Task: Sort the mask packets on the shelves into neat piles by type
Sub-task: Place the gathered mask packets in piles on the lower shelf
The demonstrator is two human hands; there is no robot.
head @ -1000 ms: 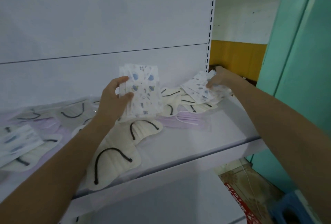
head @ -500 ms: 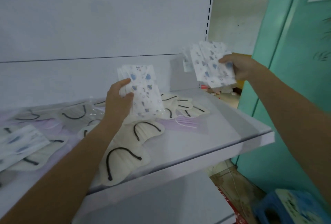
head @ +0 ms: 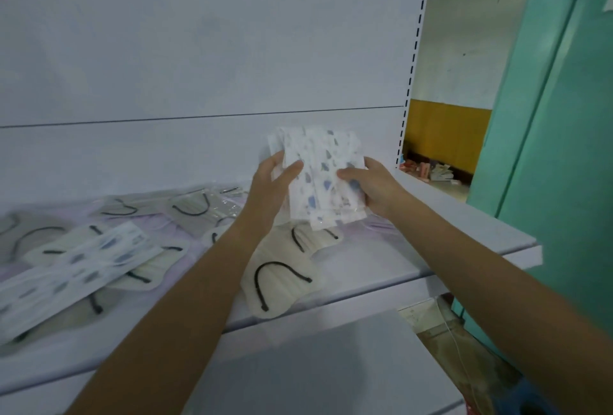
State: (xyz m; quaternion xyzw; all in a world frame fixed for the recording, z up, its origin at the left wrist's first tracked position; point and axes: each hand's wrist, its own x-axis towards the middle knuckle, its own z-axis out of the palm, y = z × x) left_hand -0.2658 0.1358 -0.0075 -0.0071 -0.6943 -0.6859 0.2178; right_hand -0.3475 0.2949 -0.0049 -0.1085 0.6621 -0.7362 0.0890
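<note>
Both hands hold one upright bundle of white mask packets printed with blue shapes (head: 318,169) above the right half of the white shelf (head: 457,229). My left hand (head: 270,187) grips its left side, thumb across the front. My right hand (head: 373,187) grips its right side. Cream mask packets with black ear loops (head: 282,282) lie scattered on the shelf below and to the left. Two more blue-printed packets (head: 83,265) lie at the left. A purple packet (head: 378,225) peeks out under my right wrist.
The white back panel (head: 199,49) rises behind the shelf, with a slotted upright (head: 414,59) at its right edge. A lower shelf (head: 315,365) juts out beneath. A teal door (head: 564,116) stands at the right. Small boxes (head: 431,172) lie on the floor beyond.
My right hand brought its blue-printed packets down and left to join those in my left hand. The two lots now form one bundle held by both hands.
</note>
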